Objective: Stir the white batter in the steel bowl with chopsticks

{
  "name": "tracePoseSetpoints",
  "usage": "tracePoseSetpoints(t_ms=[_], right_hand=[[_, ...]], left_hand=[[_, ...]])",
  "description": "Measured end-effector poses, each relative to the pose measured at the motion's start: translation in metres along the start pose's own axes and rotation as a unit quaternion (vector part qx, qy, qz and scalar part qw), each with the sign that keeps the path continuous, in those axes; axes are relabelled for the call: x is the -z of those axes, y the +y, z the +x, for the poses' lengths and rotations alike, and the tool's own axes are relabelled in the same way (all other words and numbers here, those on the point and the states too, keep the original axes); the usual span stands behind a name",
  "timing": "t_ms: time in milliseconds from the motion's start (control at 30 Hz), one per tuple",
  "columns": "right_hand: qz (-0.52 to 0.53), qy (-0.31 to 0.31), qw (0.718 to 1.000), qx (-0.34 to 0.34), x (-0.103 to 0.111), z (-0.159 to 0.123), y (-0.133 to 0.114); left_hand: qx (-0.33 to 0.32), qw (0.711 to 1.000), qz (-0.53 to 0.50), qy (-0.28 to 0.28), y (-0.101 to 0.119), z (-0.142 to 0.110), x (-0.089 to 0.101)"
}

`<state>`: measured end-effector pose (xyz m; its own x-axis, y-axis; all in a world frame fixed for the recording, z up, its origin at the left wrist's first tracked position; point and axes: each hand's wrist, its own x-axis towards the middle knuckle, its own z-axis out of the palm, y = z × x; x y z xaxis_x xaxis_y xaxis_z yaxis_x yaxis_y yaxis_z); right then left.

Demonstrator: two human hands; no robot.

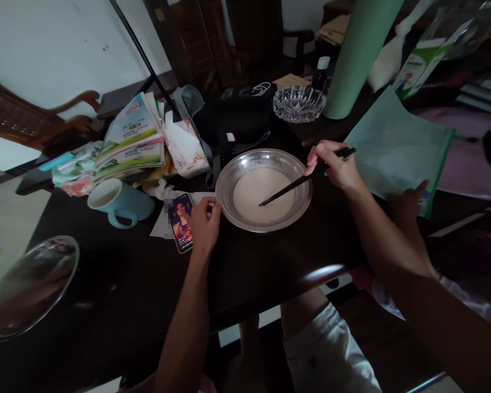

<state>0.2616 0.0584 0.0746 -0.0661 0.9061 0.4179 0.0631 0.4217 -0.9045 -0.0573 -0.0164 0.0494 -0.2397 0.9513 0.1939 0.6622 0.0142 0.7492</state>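
A shallow steel bowl (229, 180) holding a pale, thin batter sits on the dark wooden table (262, 267). My right hand (335, 164) is closed around dark chopsticks (294, 187) whose tips dip into the batter. My left hand (204, 224) rests at the bowl's left rim, fingers curled against it, lying partly over a lit phone (181, 222). Another person's hand (407, 202) rests at the right on a pale green sheet (393, 142).
A blue mug (120, 202) stands left of the phone. Behind it lie stacked books (133, 139), a black bag (237, 123), a glass ashtray (298, 102) and a green roll (358, 54). A glass lid (28, 284) lies at the near left.
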Motion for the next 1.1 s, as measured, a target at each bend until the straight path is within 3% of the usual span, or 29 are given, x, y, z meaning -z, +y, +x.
tracePoseSetpoints(t_ms=[233,433,633,833,933,1033,1100], right_hand=[[0.011,0.077,0.997,0.014,0.005,0.003,0.001],[-0.005,-0.022,1.0,-0.006,0.0,0.001,0.0],[-0.003,0.072,0.997,0.02,0.007,0.005,0.007],[-0.038,-0.037,0.998,0.015,0.001,0.003,0.004],[-0.043,0.036,0.998,0.034,0.004,0.006,0.006],[-0.022,0.089,0.995,0.036,0.007,0.007,0.007],[-0.016,0.055,0.998,0.025,0.007,0.006,0.006]], left_hand=[[0.033,0.997,-0.043,0.046,0.011,-0.015,-0.013],[0.045,0.99,-0.107,0.078,0.012,-0.024,-0.023],[0.06,0.975,-0.198,0.082,0.011,-0.028,-0.032],[0.048,0.969,-0.216,0.112,0.003,-0.027,-0.038],[0.046,0.959,-0.242,0.141,-0.003,-0.026,-0.043],[0.045,0.94,-0.321,0.11,-0.003,-0.025,-0.048],[0.047,0.919,-0.384,0.071,0.002,-0.023,-0.05]])
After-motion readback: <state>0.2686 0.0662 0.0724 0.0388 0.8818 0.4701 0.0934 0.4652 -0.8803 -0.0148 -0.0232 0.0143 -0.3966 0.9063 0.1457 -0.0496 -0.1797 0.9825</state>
